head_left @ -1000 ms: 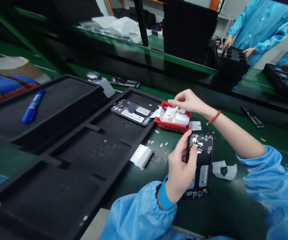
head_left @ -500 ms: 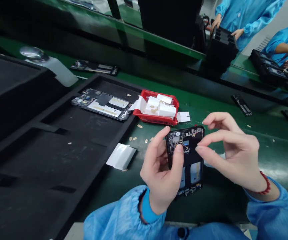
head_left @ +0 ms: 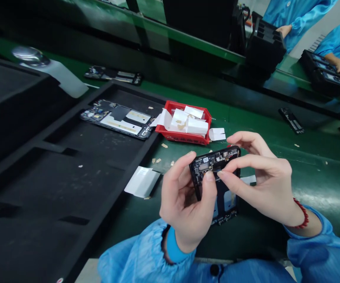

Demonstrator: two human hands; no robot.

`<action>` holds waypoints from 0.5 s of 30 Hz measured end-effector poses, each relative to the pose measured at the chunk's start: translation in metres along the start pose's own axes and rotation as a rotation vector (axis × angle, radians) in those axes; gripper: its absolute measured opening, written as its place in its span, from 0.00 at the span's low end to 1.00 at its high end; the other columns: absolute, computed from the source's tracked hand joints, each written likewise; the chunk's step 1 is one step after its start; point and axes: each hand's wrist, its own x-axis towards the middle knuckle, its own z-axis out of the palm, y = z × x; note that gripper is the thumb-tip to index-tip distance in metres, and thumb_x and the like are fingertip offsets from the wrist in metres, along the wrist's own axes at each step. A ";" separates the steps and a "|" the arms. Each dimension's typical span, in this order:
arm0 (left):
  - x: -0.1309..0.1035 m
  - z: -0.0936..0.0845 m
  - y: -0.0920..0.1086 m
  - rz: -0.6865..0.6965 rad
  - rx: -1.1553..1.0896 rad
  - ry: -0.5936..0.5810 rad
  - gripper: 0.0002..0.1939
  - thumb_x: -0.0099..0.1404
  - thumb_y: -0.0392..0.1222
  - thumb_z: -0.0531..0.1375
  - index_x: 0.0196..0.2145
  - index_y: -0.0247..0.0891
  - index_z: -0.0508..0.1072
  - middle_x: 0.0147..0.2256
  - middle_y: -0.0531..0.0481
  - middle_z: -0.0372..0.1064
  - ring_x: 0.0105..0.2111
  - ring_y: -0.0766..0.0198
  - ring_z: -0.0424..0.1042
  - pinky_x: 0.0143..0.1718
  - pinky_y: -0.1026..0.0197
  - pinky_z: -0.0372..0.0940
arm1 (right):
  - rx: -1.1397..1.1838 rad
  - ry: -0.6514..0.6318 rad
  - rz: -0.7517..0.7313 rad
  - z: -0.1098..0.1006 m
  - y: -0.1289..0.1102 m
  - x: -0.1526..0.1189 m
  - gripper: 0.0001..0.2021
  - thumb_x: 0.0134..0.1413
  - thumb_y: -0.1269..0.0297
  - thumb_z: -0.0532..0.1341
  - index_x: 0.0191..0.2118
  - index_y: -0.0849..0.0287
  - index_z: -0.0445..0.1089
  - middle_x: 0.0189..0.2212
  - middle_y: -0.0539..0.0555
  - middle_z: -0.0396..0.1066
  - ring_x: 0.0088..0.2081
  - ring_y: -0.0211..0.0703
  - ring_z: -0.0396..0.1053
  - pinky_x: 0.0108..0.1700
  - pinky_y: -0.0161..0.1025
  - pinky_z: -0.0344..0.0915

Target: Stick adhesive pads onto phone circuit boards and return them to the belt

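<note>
An opened phone body (head_left: 221, 188) with its circuit parts showing is tilted above the green bench. Wrapped round its left side is my left hand (head_left: 187, 200), the thumb pressing on the circuit area near the top. My right hand (head_left: 258, 181) reaches in from the right, thumb and index fingertip pinched together over the upper middle of the phone. Whatever lies between those fingertips is too small to make out. Just beyond the phone stands a red bin (head_left: 184, 137) filled with white paper pieces.
A black foam tray (head_left: 99, 165) at the left holds another opened phone (head_left: 118, 120). A white packet (head_left: 142, 182) lies beside it. More phone parts (head_left: 291, 120) rest at the right. Co-workers in blue stand behind the partition, near black trays (head_left: 264, 43).
My right hand has moved left, bringing its pinched fingertips from the phone's right edge onto its upper middle. The phone has tilted slightly in my left hand. The view has shifted a little.
</note>
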 end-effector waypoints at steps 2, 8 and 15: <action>-0.001 0.000 0.000 0.001 0.009 0.011 0.17 0.66 0.33 0.66 0.52 0.38 0.75 0.43 0.49 0.79 0.35 0.66 0.82 0.32 0.72 0.75 | 0.004 0.004 0.002 0.002 0.000 -0.001 0.07 0.52 0.76 0.70 0.28 0.59 0.76 0.47 0.58 0.71 0.48 0.44 0.72 0.53 0.44 0.70; 0.000 0.000 0.001 0.014 -0.004 0.026 0.17 0.66 0.32 0.66 0.52 0.38 0.76 0.42 0.49 0.80 0.34 0.66 0.81 0.33 0.70 0.76 | 0.015 0.032 -0.015 0.006 0.002 -0.004 0.06 0.54 0.76 0.69 0.29 0.59 0.76 0.47 0.58 0.71 0.48 0.43 0.71 0.51 0.42 0.71; -0.003 0.000 0.002 0.022 0.011 0.065 0.18 0.64 0.31 0.66 0.52 0.39 0.77 0.43 0.49 0.79 0.36 0.64 0.82 0.34 0.67 0.77 | 0.039 0.072 -0.031 0.010 0.004 -0.006 0.07 0.52 0.77 0.70 0.30 0.59 0.76 0.48 0.56 0.72 0.49 0.43 0.72 0.53 0.44 0.71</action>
